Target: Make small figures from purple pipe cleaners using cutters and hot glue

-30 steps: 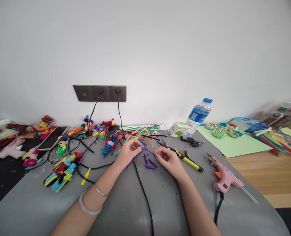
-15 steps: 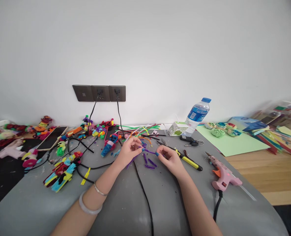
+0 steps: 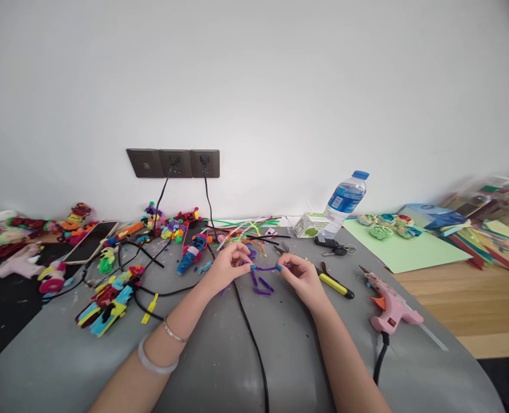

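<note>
Stretched between my two hands is a thin purple pipe cleaner (image 3: 265, 268). My left hand (image 3: 228, 268) pinches its left end between thumb and fingertips, and my right hand (image 3: 298, 277) pinches the right end. Several short purple pieces (image 3: 263, 287) lie on the grey mat (image 3: 280, 355) just below it. Behind my hands are more purple bits (image 3: 251, 251) and a bundle of coloured pipe cleaners (image 3: 254, 226). Yellow-handled pliers (image 3: 335, 284) lie right of my right hand.
Colourful figures (image 3: 108, 298) and a phone (image 3: 91, 243) lie left among black cables. At right are a pink glue gun (image 3: 392, 307), a tilted bottle (image 3: 345, 202), a small box (image 3: 311, 225), keys (image 3: 343, 250) and green paper (image 3: 409, 252).
Both hands have shifted slightly to the right with the purple pipe cleaner. The purple length below my left hand shows less now.
</note>
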A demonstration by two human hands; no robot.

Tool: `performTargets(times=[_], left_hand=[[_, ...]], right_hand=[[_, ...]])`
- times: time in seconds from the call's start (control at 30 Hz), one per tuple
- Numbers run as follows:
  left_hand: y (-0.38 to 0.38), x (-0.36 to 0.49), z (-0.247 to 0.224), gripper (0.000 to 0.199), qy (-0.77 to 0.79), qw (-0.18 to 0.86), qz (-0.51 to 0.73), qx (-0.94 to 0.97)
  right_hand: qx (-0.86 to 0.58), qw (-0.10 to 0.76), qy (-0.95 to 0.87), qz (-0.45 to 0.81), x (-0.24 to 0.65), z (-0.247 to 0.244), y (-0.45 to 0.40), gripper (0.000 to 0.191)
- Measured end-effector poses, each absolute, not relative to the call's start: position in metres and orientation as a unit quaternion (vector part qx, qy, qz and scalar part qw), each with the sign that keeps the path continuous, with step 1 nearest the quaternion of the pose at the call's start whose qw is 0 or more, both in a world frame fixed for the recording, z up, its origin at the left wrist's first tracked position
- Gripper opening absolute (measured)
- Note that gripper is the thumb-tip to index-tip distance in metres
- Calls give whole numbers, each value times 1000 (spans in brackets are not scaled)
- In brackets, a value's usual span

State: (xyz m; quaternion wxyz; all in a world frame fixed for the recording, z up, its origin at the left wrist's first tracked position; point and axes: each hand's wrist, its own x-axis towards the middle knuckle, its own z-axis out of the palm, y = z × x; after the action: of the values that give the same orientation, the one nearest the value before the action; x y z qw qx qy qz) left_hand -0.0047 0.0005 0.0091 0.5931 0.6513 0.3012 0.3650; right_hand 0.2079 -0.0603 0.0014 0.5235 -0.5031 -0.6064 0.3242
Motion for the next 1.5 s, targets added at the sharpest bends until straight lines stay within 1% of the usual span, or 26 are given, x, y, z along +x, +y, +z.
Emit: performTargets(times=[0.4, 0.57, 0.8, 1.2, 1.5], left_hand=[[-2, -5, 8, 33, 290, 612, 313, 665], [-4, -4, 11, 38, 283, 629, 288, 665], [-9, -4, 14, 37, 273, 636, 248, 678], [-10, -2, 15, 33, 252, 646, 232, 683], [-12, 2, 9, 33, 233, 663, 208, 680]], right_hand=[[-503, 538, -594, 323, 210, 0, -60, 28], [-494, 536, -586, 355, 209, 1, -59, 34], [-477, 516, -581, 410, 208, 3, -60, 33], [-466, 516, -589, 411, 209, -4, -59, 32], [-458, 493, -595, 440, 207, 1, -61, 32]])
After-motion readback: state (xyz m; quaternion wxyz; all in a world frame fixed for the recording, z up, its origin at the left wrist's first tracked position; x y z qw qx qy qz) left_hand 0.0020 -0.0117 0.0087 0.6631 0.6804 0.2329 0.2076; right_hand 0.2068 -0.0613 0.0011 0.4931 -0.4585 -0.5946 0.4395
